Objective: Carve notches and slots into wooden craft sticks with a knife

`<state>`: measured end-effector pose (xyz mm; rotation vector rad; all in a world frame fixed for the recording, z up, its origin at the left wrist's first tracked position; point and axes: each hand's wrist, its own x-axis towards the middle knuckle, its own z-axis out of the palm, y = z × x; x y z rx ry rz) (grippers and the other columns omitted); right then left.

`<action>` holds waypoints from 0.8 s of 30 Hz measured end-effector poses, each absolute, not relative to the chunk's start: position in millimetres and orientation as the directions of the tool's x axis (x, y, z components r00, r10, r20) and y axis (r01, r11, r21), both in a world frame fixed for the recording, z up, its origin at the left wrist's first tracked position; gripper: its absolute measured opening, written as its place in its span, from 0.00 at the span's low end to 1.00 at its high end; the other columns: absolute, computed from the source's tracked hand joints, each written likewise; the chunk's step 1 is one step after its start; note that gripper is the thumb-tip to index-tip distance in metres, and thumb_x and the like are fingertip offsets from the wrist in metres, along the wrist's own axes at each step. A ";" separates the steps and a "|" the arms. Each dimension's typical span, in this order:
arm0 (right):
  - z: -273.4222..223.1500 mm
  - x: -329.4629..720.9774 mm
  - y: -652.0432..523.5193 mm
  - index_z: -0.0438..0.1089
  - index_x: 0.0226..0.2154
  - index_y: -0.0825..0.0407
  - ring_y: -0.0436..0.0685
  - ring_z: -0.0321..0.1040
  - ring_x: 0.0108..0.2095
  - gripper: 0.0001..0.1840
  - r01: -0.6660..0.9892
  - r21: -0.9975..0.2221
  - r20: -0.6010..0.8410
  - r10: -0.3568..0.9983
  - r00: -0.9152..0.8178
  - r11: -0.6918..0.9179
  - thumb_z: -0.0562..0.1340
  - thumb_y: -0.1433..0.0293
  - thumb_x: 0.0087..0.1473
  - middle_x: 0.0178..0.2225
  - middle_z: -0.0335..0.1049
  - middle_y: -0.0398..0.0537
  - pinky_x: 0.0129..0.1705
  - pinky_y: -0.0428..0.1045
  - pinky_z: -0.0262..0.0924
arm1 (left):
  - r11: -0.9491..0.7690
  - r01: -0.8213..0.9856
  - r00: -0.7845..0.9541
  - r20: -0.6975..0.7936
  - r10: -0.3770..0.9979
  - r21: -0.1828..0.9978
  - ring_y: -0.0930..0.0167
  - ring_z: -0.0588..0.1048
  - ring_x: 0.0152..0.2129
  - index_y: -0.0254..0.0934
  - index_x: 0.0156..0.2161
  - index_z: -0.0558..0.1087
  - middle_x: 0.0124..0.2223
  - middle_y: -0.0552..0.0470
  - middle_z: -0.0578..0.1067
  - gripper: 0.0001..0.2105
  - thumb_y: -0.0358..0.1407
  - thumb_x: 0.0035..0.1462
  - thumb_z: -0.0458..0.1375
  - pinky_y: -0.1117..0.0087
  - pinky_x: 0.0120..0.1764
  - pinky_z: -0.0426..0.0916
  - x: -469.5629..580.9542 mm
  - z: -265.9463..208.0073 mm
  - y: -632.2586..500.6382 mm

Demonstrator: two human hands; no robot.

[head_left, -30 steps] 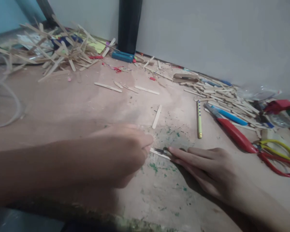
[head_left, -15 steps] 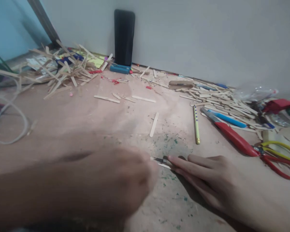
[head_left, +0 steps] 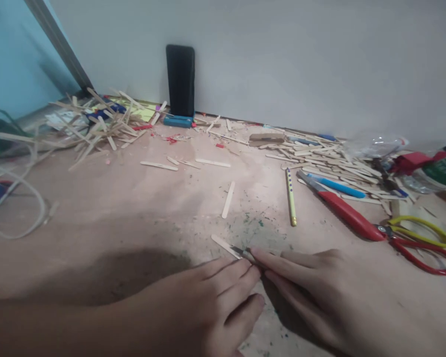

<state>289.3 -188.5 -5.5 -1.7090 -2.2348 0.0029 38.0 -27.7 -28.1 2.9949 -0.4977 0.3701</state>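
Note:
My right hand (head_left: 312,287) is closed on a craft knife (head_left: 247,255), its fingers low over the table. The knife's dark narrow blade points up and left, lying along a wooden craft stick (head_left: 223,244). The stick's rounded far end sticks out; its near part is hidden under my fingers. My left hand (head_left: 226,297) is bent over the near part of that stick, fingertips close against the knife and my right fingers. Another craft stick (head_left: 228,200) lies flat just beyond. Green shavings are scattered around on the table (head_left: 186,198).
A yellow pencil (head_left: 291,198), red-handled scissors (head_left: 349,215) and a blue pen (head_left: 338,186) lie to the right beside piled sticks (head_left: 315,157). A black phone (head_left: 181,82) leans on the wall. At left are a stick heap (head_left: 107,124) and a white cable (head_left: 40,198).
My left hand has moved right and nearer to me, off the stick's far end, which now shows. My right hand keeps the knife in about the same place. The view has tilted up slightly.

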 end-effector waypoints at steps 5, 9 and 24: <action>-5.6 287.4 -190.9 0.88 0.55 0.42 0.53 0.61 0.14 0.14 0.926 -0.265 0.215 0.953 -0.215 0.268 0.64 0.69 0.84 0.22 0.75 0.36 0.21 0.52 0.51 | -0.931 -0.335 0.920 0.264 -0.289 0.148 0.51 0.87 0.73 0.20 0.73 0.84 0.75 0.26 0.85 0.27 0.45 0.87 0.66 0.55 0.79 0.81 35.9 -30.2 -25.6; -19.4 288.3 -192.5 0.88 0.61 0.46 0.54 0.69 0.15 0.17 0.913 -0.289 0.256 0.942 -0.217 0.289 0.62 0.72 0.85 0.26 0.81 0.40 0.21 0.50 0.61 | -0.923 -0.339 0.916 0.287 -0.280 0.181 0.52 0.84 0.76 0.19 0.75 0.82 0.77 0.27 0.83 0.28 0.45 0.90 0.61 0.58 0.80 0.79 32.0 -33.2 -21.5; -41.2 294.2 -186.9 0.67 0.85 0.50 0.56 0.88 0.28 0.33 0.837 -0.346 0.344 0.888 -0.306 0.423 0.55 0.80 0.87 0.42 0.93 0.47 0.29 0.48 0.78 | -0.911 -0.335 0.898 0.375 -0.230 0.242 0.53 0.88 0.73 0.19 0.70 0.85 0.73 0.28 0.87 0.25 0.40 0.89 0.57 0.58 0.81 0.78 33.9 -41.0 -25.6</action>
